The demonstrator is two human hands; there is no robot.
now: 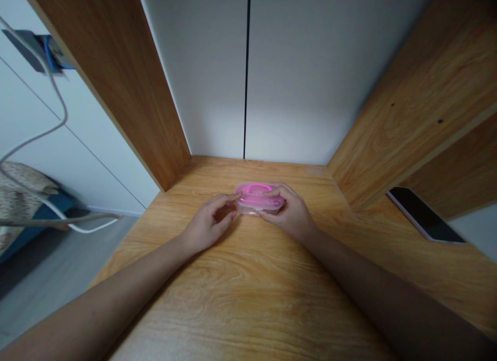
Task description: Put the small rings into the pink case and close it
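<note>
A small clear plastic case with a pink lid (256, 196) lies on the wooden desk (248, 288), near the back wall. My left hand (209, 222) holds its left end, thumb on top and fingers curled against the side. From the other side my right hand (289, 212) grips its right end, thumb over the lid. Both forearms stretch forward over the desk.
Wooden side panels (128, 86) stand left and right of the desk, with a white wall behind. A dark phone (425, 215) lies on the desk at the right. White cables (58, 117) hang at the left beside a patterned cushion (19, 190) near the floor.
</note>
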